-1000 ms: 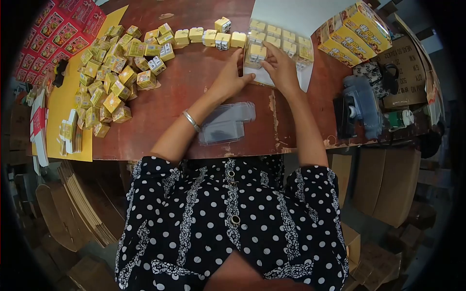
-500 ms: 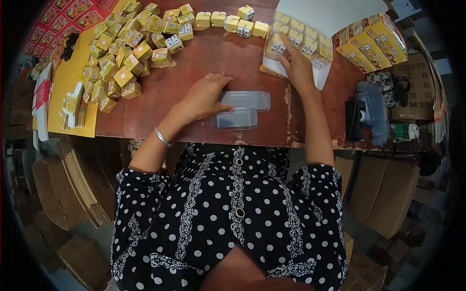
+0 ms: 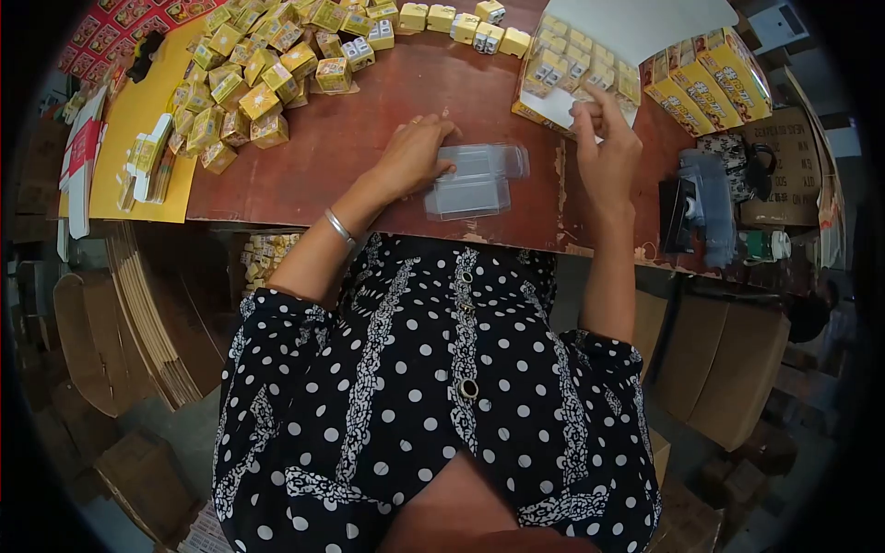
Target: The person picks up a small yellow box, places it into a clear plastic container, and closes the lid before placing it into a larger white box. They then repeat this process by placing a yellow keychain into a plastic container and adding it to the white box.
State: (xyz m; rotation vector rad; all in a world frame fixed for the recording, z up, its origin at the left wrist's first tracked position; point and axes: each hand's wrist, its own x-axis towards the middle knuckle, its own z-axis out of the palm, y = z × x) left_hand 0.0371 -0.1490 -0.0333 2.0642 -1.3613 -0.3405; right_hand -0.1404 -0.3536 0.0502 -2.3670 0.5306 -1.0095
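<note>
My left hand (image 3: 413,158) rests on the table with its fingers loosely stretched, the thumb at the left edge of a clear plastic case (image 3: 472,182). The case lies unfolded and flat near the table's front edge. Just in front of an open display box (image 3: 544,112) hovers my right hand (image 3: 610,152), its fingers bent and apart with nothing visible in them. Rows of small yellow-and-white blocks (image 3: 564,53) stand inside that box, under what looks like clear plastic.
A heap of small yellow boxes (image 3: 263,78) covers the table's back left. A line of yellow blocks (image 3: 442,18) runs along the back. Closed yellow display boxes (image 3: 708,83) stand at right, near folded clear plastic (image 3: 712,207). Cardboard sheets (image 3: 152,313) lean below.
My right hand has drawn back from over the blocks in the display box, and its fingers have curled. My left hand stays beside the plastic case. The whole view has shifted slightly.
</note>
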